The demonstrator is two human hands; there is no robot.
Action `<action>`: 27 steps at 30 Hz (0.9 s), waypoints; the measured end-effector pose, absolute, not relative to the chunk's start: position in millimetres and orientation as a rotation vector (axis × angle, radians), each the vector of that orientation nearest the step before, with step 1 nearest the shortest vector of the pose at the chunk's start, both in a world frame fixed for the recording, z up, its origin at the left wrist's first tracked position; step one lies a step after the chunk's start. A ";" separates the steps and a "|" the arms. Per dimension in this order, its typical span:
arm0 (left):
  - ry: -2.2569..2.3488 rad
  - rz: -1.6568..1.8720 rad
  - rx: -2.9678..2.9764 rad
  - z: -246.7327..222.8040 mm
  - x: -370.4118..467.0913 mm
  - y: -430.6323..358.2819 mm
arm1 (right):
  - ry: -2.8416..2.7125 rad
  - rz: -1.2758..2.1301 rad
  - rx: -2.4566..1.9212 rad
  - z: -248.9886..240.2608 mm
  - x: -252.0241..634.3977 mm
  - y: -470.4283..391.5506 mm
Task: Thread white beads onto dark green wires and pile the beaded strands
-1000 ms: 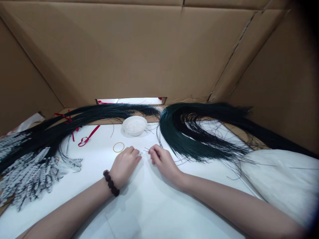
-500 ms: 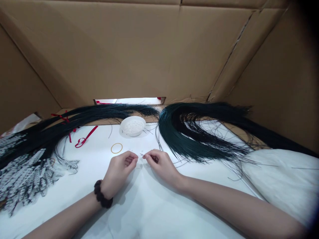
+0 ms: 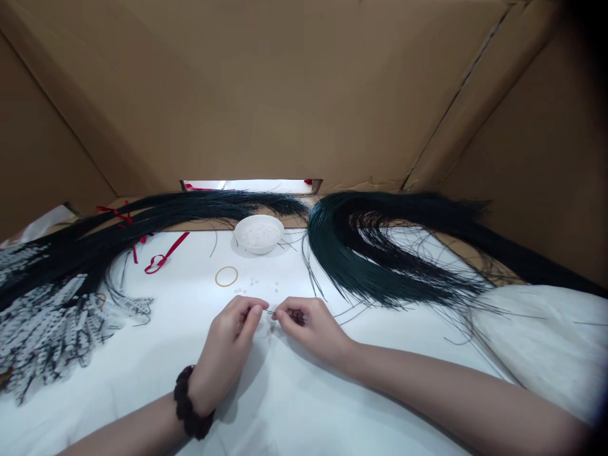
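Note:
My left hand (image 3: 236,332), a dark bracelet on its wrist, is pinched at the fingertips. What it holds is too small to make out. Facing it, my right hand (image 3: 308,324) pinches thin dark strands (image 3: 269,311), whose ends reach my left fingertips. Just beyond the hands, several tiny whitish beads (image 3: 254,280) lie scattered on the white table surface (image 3: 304,386). Farther back stands a white bowl (image 3: 259,247) with small white pieces in it.
A bent bundle of dark strands (image 3: 346,266) lies back right, near a white bag (image 3: 546,335). At left are strands with white beaded ends (image 3: 52,323), a red ribbon (image 3: 166,254) and a yellow rubber band (image 3: 227,277). Cardboard walls (image 3: 266,95) enclose the table.
My left fingertips have come up to the strand ends, closing the small gap between the hands. The view has shifted slightly, uncovering more beads beyond the hands.

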State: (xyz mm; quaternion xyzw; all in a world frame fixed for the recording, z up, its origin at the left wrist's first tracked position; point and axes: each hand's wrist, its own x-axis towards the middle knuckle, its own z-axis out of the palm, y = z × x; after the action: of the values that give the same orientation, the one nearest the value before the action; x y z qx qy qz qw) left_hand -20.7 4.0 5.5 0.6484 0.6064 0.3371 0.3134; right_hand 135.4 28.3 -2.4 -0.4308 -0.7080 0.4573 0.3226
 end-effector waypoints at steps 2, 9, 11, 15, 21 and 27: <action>1.580 0.866 1.750 6.6 -19.5 2.7 | -1.881 1.198 -1.129 -3.0 135.6 28.1; 1.597 0.808 1.806 6.7 -17.7 2.6 | -1.920 1.197 -1.158 -3.4 135.8 26.4; 1.606 0.799 1.830 6.9 -17.5 2.8 | -1.910 1.210 -1.169 -4.0 135.6 25.8; 1.641 0.772 1.904 7.8 -16.9 2.1 | -1.904 1.213 -1.174 -5.9 135.1 25.8; 1.652 0.726 1.985 5.4 -16.2 -0.6 | -1.903 1.246 -1.159 -6.8 134.9 25.4; 1.602 0.722 1.996 5.3 -15.3 -2.8 | -1.876 1.287 -1.158 -7.3 135.5 26.6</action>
State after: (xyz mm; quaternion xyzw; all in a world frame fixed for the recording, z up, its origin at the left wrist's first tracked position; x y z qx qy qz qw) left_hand -15.3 -2.8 5.3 0.7289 0.5849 0.2637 0.2388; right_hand 135.5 26.6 -7.3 -0.4341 -0.7033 0.4826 0.2900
